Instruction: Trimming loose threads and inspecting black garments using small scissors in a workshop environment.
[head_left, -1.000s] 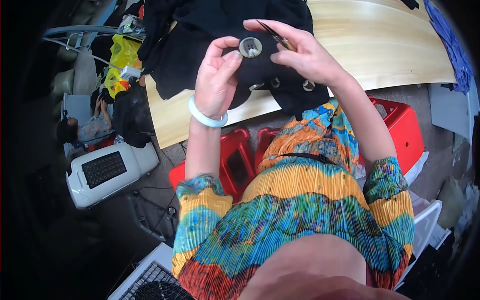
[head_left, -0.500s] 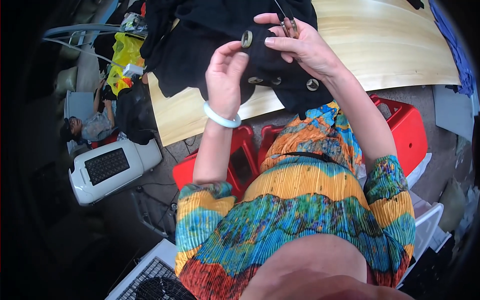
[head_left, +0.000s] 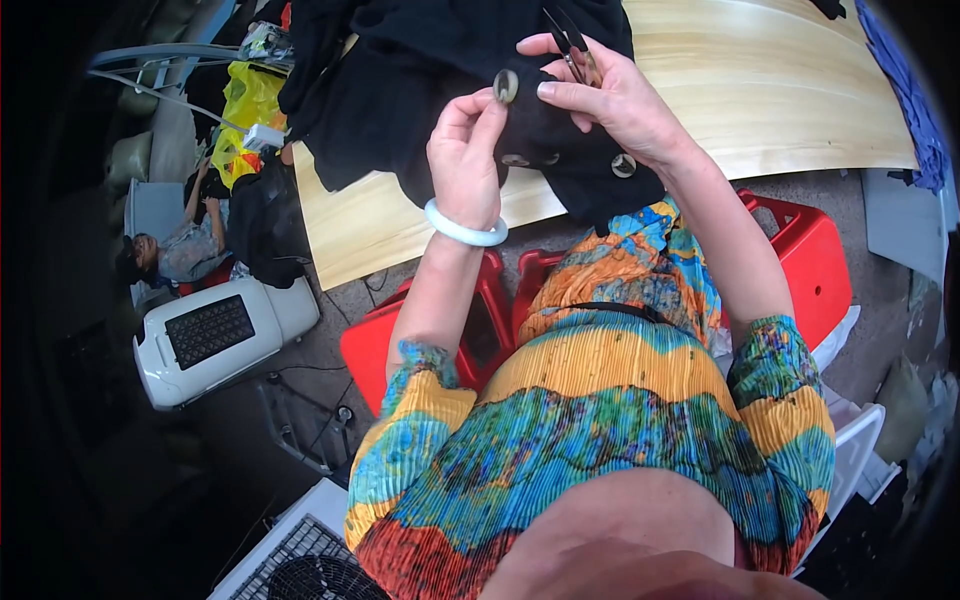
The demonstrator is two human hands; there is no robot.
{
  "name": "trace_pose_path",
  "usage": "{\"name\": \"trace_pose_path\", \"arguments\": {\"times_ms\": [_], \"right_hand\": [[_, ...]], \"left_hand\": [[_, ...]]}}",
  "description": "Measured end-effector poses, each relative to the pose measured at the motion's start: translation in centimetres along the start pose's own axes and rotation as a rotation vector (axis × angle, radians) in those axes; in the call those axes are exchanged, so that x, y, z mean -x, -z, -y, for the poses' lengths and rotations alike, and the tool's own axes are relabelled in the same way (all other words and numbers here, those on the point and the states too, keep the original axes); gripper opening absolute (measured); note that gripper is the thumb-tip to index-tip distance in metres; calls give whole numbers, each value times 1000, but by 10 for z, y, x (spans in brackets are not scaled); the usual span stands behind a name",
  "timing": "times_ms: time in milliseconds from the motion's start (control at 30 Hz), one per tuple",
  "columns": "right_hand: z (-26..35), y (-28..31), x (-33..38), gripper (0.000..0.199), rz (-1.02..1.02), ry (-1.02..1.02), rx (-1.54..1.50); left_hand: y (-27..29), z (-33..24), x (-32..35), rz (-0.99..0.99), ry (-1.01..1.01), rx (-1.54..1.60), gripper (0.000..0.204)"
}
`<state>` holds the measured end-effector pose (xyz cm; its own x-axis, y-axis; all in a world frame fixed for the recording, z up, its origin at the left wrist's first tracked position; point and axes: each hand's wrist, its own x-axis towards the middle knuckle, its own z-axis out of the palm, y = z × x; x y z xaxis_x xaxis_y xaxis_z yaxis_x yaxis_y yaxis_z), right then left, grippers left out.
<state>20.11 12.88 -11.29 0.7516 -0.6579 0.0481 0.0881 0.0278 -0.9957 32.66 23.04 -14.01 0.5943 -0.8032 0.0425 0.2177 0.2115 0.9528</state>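
Observation:
A black garment [head_left: 400,90] with large round buttons lies bunched on a pale wooden table [head_left: 760,90]. My left hand [head_left: 462,160], a white bangle on its wrist, pinches a pale round button [head_left: 506,86] on the cloth between thumb and fingers. My right hand [head_left: 610,95] grips the black cloth next to that button and also holds small dark scissors [head_left: 565,35], blades pointing away from me. Two more buttons [head_left: 623,165] show on the fabric hanging over the table's near edge.
Red plastic stools [head_left: 800,250] stand under the table by my knees. A white appliance with a dark grille [head_left: 215,335] sits on the floor at left. Another person [head_left: 170,250] reclines at far left beside a yellow bag [head_left: 245,110]. Blue cloth [head_left: 915,90] lies at the table's right end.
Both hands lifted the garment farther from me. The button, earlier flat facing me, is now turned on edge between my left fingers.

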Motion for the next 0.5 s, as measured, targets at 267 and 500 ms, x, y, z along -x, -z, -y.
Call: {"name": "trace_pose_path", "arguments": {"times_ms": [267, 500], "right_hand": [[2, 3, -5, 27, 65, 63, 159], [-15, -9, 7, 33, -135, 454, 631]], "left_hand": [[15, -20, -13, 278, 359, 287, 19], [1, -14, -8, 125, 604, 682, 16]]}}
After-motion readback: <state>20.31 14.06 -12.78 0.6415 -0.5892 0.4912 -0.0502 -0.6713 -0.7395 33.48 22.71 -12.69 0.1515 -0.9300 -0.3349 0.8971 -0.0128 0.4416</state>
